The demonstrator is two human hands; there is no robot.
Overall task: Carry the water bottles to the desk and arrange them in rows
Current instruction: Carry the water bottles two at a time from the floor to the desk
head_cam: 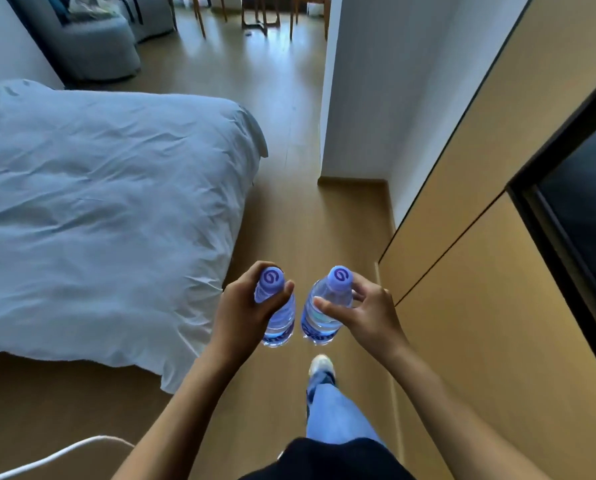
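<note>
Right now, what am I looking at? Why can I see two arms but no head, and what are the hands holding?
The camera sits on a person's head and looks forward and down, so you see what they see: their own arms, but never their face. There is only this one picture. The left hand grips one water bottle near its purple cap, and the right hand holds a second water bottle the same way, with thumb and fingers round its neck. Both bottles are upright and close together, not quite touching. Below them you can see a leg in blue jeans and a shoe on the wooden floor. A bed with a white cover is on the left, wooden cupboards on the right, and chair legs far ahead.
</note>
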